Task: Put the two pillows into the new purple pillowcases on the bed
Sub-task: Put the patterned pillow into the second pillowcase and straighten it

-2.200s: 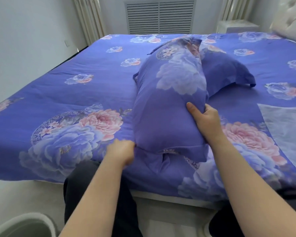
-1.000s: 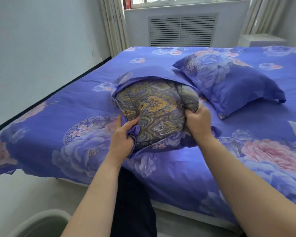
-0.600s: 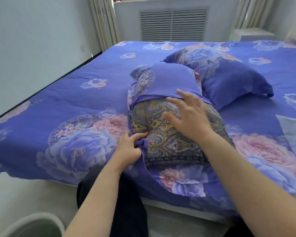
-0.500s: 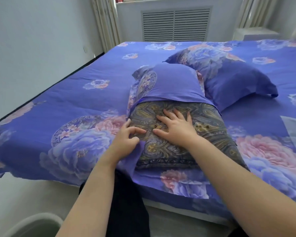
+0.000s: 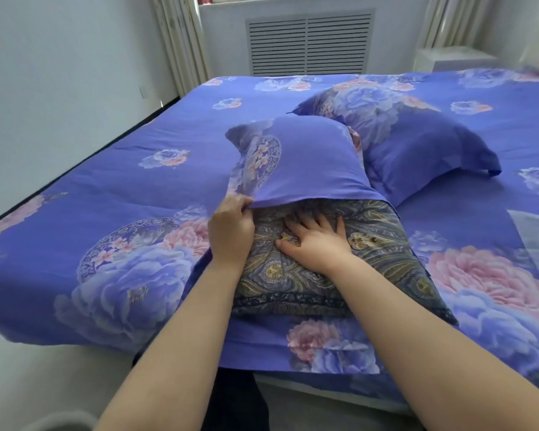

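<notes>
Fingers (image 5: 305,222) of the right hand (image 5: 316,241) lay spread and straight, pressing flat on a dark paisley-patterned pillow (image 5: 371,244), their tips just under the open edge of a purple pillowcase (image 5: 311,163). On the other side, the left hand (image 5: 231,225) had its fingers curled round that same open edge — pinching the fabric at the pillow's left corner. Only the far half of the pillow sat inside the case; the near half, with its fringed hem, lay bare on the bed (image 5: 91,181), close to the near edge. A loose floral flap of the case lay flat under the pillow and reached toward the person.

Just behind and to the right lay a second pillow (image 5: 417,144), already fully covered in matching purple floral cloth, its corner touching the half-covered one. The bed carried a purple spread printed with large pink and blue flowers. Against the far wall stood a white slatted vent panel (image 5: 308,45) — pale curtains (image 5: 181,42) hung on either side of it. A plain white wall (image 5: 59,73) ran along the left.
</notes>
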